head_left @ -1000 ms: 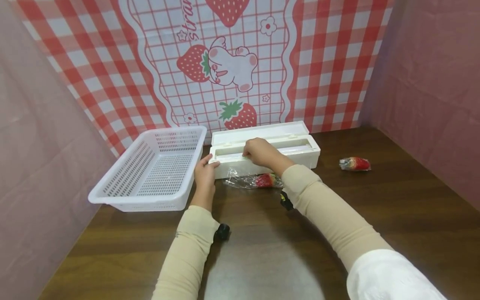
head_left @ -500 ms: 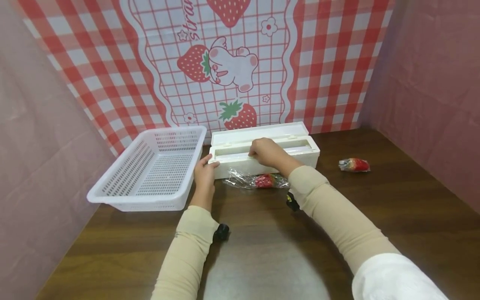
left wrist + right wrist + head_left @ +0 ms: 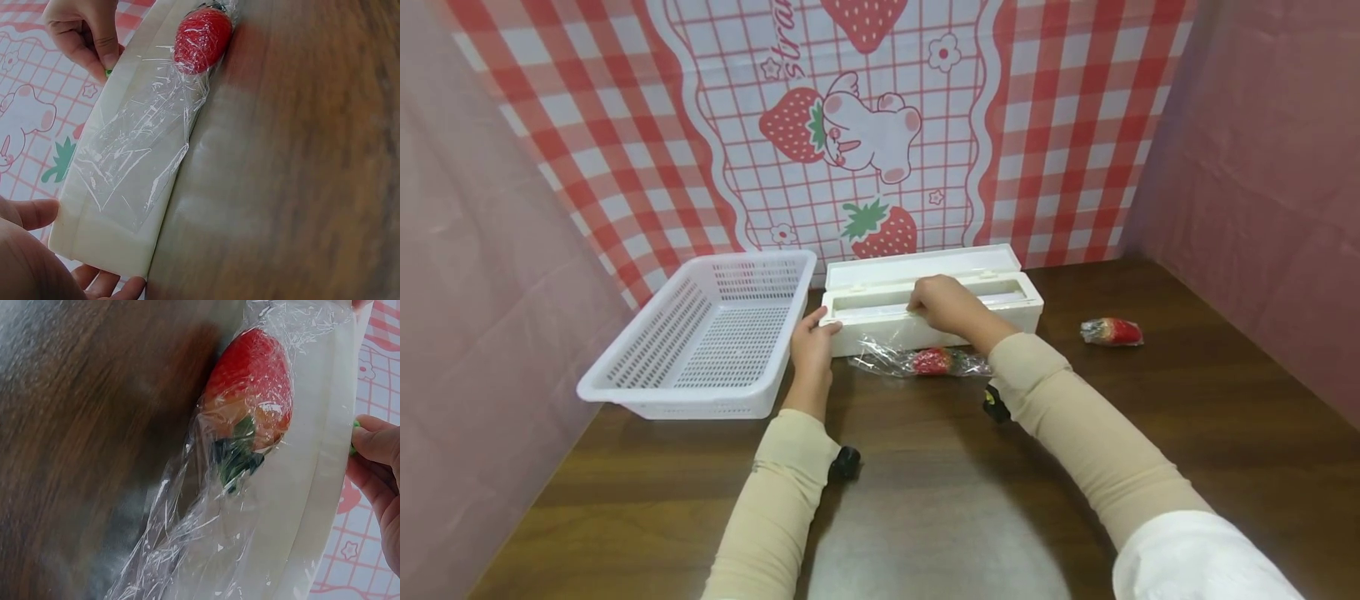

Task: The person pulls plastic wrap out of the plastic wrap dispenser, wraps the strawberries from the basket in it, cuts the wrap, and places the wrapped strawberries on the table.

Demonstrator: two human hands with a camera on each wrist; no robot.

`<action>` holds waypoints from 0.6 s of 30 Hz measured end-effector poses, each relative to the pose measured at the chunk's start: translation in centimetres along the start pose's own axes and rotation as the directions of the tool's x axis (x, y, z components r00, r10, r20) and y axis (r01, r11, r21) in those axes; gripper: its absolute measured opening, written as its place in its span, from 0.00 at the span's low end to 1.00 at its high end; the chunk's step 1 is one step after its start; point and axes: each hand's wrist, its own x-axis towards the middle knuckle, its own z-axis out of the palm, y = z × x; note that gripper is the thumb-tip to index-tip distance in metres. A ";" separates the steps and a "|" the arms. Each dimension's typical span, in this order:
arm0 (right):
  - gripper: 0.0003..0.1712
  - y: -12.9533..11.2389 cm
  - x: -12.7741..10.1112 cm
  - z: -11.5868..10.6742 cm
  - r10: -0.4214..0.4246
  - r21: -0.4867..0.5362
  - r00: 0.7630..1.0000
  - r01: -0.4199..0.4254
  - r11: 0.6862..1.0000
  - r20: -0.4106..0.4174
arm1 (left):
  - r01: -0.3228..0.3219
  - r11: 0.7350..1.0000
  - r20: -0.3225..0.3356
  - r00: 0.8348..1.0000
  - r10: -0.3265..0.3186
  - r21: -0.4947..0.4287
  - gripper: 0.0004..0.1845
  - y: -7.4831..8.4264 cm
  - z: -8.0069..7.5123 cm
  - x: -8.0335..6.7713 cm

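Note:
A long white cling film dispenser (image 3: 880,337) lies on the table with its lid (image 3: 917,265) raised at the back. My left hand (image 3: 811,358) grips its left end, thumb at the upper edge and fingers around the end in the left wrist view. My right hand (image 3: 951,308) pinches a small green slider (image 3: 355,440) at the dispenser's top front edge, mostly covered by the fingertips. A sheet of clear cling film (image 3: 134,156) hangs down the front. Against it lies a red strawberry (image 3: 253,378) with green leaves, film around it.
To the left stands a white perforated basket (image 3: 673,402). Another film-wrapped strawberry (image 3: 1112,332) lies on the wooden table (image 3: 925,483) at right. A red-and-white strawberry-print cloth (image 3: 1060,125) hangs behind the dispenser.
My right hand has slid a little to the right along the dispenser, uncovering more of the film and strawberry. My left hand keeps its hold on the left end.

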 end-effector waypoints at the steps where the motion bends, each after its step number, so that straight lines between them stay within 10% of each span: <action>1: 0.08 0.1 -0.1 0.0 -0.003 0.001 1.000 0.003 1.000 -0.001 | 0.001 1.000 0.000 1.000 -0.001 0.002 0.25 0.0 0.0 0.0; 18: 0.06 0.5 -0.7 -0.3 -0.016 -0.022 1.000 0.016 1.000 -0.014 | -0.002 1.000 0.005 1.000 0.003 -0.005 0.25 -0.1 -0.1 0.0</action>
